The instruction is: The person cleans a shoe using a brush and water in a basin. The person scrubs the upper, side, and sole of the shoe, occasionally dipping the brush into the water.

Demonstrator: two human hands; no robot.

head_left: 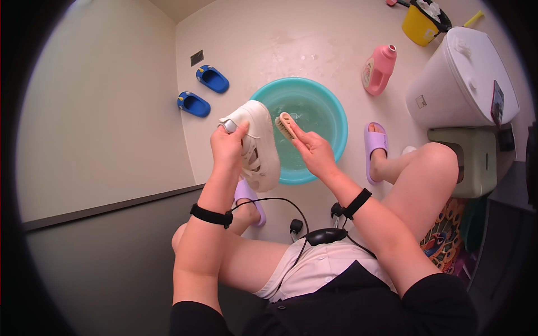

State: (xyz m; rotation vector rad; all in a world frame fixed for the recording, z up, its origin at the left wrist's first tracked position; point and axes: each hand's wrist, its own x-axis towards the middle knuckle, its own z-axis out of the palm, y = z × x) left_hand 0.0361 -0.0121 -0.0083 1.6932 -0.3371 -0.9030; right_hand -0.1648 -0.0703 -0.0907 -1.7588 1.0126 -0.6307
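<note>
A white shoe [262,126] with cut-out openings along its side is gripped at one end by my left hand [228,145], the fingers closed round its edge. It is raised over the left rim of a turquoise basin [340,126]. Clear water [302,151] lies in the basin. My right hand [317,152] is wrapped round the handle of a light-coloured scrubbing brush [287,124]. The brush's bristles face left toward the shoe, with a small gap between them.
Blue child-size slippers [212,79] lie left of the basin near a floor drain [196,57]. To the right stand a pink bottle without a cap [379,70], a white lidded bin [443,84] with a phone [497,102] on it, and a yellow bucket [419,25].
</note>
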